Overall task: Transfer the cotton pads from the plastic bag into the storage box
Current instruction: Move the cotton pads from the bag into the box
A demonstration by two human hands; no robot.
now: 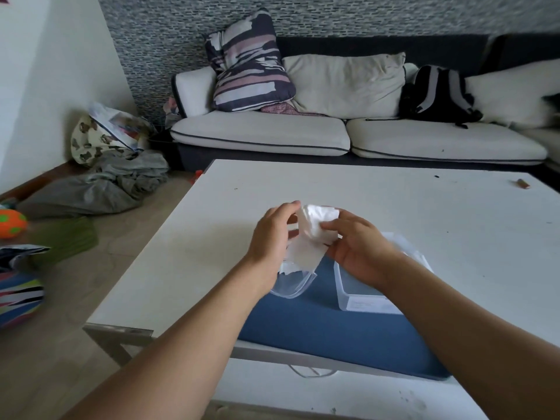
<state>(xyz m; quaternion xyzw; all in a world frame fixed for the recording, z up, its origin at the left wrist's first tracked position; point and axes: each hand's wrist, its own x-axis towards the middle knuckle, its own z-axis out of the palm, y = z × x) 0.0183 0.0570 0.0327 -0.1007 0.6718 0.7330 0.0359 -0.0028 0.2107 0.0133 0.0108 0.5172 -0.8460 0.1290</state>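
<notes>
Two hands, left point(270, 234) and right point(357, 250), hold a crinkled clear plastic bag point(309, 237) of white cotton pads above a clear rectangular plastic storage box point(363, 298) on a white table point(394, 201).

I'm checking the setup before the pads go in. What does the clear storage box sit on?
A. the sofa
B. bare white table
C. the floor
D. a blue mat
D: the clear storage box stands on the blue mat that lies on the white table, under the right hand that grips the cotton pads.

Soft even daylight, faint shadows under forearms on white table point(394, 201), slight motion blur, wide-angle bowing at edges
</notes>
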